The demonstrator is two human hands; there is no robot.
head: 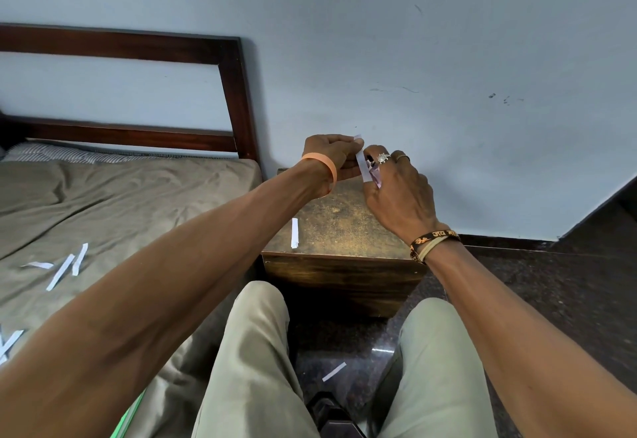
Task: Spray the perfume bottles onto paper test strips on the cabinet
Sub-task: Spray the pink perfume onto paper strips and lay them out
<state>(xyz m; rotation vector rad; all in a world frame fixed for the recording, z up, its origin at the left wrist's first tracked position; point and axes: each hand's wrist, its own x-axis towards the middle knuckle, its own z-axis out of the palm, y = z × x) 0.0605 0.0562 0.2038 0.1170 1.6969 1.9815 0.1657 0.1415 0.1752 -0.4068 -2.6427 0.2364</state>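
My left hand (333,155) pinches a white paper test strip (362,166) upright above the far end of the wooden cabinet (339,227). Right beside it, my right hand (400,196) is curled round a small perfume bottle (374,170), which my fingers mostly hide; its top sits close against the strip. Another white strip (294,233) lies flat near the cabinet's front left edge.
A bed with an olive sheet (113,203) is to the left, with several loose paper strips (67,265) on it. One strip (333,371) lies on the dark floor between my knees. A dark wooden headboard (238,92) and the pale wall stand behind.
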